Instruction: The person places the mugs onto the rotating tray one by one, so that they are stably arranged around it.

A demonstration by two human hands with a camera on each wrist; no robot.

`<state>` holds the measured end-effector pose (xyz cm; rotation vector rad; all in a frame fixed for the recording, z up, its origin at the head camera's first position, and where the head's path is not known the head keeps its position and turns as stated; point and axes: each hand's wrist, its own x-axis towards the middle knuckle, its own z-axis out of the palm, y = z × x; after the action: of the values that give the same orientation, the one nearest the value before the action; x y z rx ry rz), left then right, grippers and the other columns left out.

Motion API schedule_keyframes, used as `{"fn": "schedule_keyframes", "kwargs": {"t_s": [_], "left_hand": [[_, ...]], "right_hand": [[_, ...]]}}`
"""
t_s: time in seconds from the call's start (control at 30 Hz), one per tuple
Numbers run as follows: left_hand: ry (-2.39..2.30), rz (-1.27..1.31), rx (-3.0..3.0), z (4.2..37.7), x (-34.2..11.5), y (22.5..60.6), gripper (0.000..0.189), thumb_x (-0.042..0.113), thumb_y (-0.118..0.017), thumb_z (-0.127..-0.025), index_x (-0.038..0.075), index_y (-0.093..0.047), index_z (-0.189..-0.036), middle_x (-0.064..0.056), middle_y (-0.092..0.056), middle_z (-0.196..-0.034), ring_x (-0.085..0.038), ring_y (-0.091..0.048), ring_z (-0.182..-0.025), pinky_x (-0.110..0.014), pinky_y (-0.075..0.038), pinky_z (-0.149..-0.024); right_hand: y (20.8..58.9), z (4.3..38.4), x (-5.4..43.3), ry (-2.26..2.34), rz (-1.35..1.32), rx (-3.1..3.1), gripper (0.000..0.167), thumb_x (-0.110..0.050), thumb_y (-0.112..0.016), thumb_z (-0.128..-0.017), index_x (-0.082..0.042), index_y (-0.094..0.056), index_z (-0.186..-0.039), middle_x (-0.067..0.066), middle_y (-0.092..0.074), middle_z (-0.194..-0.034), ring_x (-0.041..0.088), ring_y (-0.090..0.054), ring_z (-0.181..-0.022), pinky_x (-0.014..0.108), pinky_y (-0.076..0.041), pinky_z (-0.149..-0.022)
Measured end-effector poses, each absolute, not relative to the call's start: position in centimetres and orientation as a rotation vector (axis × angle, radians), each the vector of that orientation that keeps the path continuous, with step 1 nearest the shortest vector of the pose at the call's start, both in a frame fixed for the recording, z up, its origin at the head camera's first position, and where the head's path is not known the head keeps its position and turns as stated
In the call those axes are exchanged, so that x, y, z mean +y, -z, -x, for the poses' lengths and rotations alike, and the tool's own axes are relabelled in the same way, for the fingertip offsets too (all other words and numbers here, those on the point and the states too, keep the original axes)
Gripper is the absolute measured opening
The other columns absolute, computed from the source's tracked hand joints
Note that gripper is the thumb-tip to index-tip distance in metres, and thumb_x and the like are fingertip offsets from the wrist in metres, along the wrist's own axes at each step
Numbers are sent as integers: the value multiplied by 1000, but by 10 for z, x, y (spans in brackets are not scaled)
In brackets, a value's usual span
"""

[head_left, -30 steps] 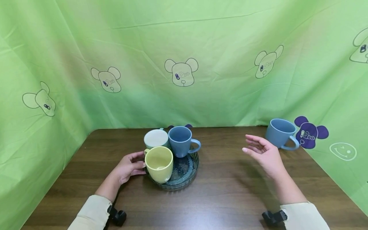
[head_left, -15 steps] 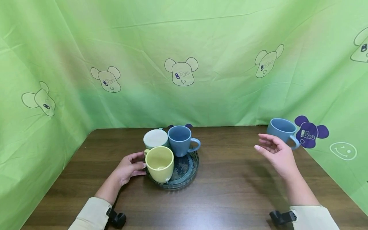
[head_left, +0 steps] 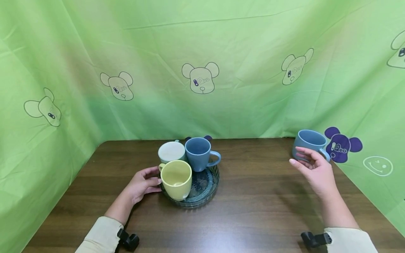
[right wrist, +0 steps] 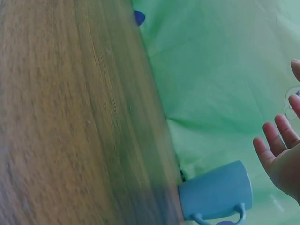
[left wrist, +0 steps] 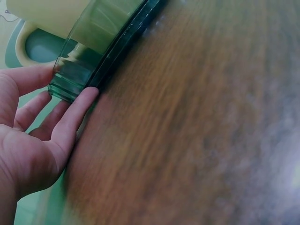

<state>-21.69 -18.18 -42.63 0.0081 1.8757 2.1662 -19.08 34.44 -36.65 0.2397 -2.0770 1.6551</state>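
On the table, a dark green glass dish (head_left: 209, 196) bears a yellow mug (head_left: 175, 188), a blue mug (head_left: 198, 158) and a pale mint cup with a white top (head_left: 172, 151). My left hand (head_left: 143, 184) touches the dish's left side. Up close in the left wrist view, its fingertips rest on the outer glass wall (left wrist: 70, 77) below the yellow mug's handle. My right hand (head_left: 317, 172), fingers loosely bent and holding nothing, is beside a second blue mug (head_left: 310, 140) at the back right. In the right wrist view, a gap shows between those fingers and this blue mug (right wrist: 218, 192).
The brown wooden table (head_left: 246, 211) ends at the back against a green curtain (head_left: 234, 112) printed with bear heads. The second blue mug stands near the table's back right corner. A black wrist camera (head_left: 128, 240) sits on each sleeve.
My right hand has moved to the right, close to the second blue mug, and overlaps its lower part in view. My left hand, the dish and the mugs stay as they were.
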Motion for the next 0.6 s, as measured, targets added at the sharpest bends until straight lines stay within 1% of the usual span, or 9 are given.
{"fn": "schedule_keyframes", "kwargs": {"t_s": [0.17,0.33,0.6], "left_hand": [[-2162,-9,1880,217,-182,426,61,-12,-60,-87,-12,-35,-143,-24,-39,-139,-19,-64,-93,-44,-57,-83],[-2161,-5,1882,217,-182,426,62,-12,-60,-87,-11,-35,-143,-25,-38,-140,-18,-64,-93,-44,-57,-83],[-2168,1,1878,217,-183,427,63,-12,-60,-86,-12,-34,-143,-24,-39,-138,-18,-64,-92,-44,-58,-82]], "right_hand": [[368,191,353,-1686,-221,-2041,43,9,-68,-86,-11,-64,-124,-10,-61,-112,0,-56,-104,6,-45,-84],[370,192,360,-1740,-191,-1976,43,9,-68,-85,-9,-65,-124,-9,-60,-113,0,-57,-102,6,-45,-84],[374,194,368,-1741,-91,-1929,46,9,-70,-83,-5,-63,-126,-11,-62,-112,0,-57,-100,5,-45,-82]]}}
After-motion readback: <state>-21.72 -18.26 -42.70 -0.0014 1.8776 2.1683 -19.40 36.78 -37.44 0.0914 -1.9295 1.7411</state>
